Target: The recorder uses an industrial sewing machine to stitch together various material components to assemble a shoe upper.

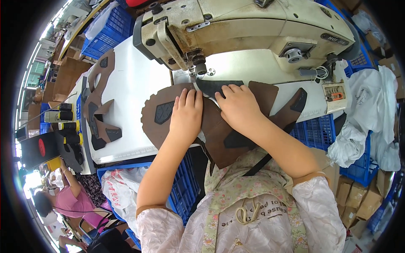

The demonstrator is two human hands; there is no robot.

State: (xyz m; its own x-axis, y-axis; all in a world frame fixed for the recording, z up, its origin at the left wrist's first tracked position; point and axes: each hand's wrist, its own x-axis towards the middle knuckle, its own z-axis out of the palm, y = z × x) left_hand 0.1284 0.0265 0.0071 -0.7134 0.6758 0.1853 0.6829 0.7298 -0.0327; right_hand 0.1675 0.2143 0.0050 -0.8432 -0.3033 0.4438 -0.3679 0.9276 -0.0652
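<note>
Under my two hands lies a brown leather-like piece [159, 96] with a scalloped left edge and black patches, draping over the table's front edge. My left hand [187, 113] rests flat on it, fingers stretched toward the machine's presser foot [195, 72]. My right hand [239, 106] lies to the right, its fingertips on a dark strip [223, 87] beside the presser foot. Neither hand is wrapped round anything. The cream sewing machine [249, 36] stands just beyond the hands. Its needle tip is too small to make out.
More brown pieces with black patches [95, 110] lie on the white table [130, 105] at left. Thread spools [65, 116] stand further left. Blue crates [110, 31] and white plastic bags [358, 105] surround the table. A person in pink [74, 200] sits at lower left.
</note>
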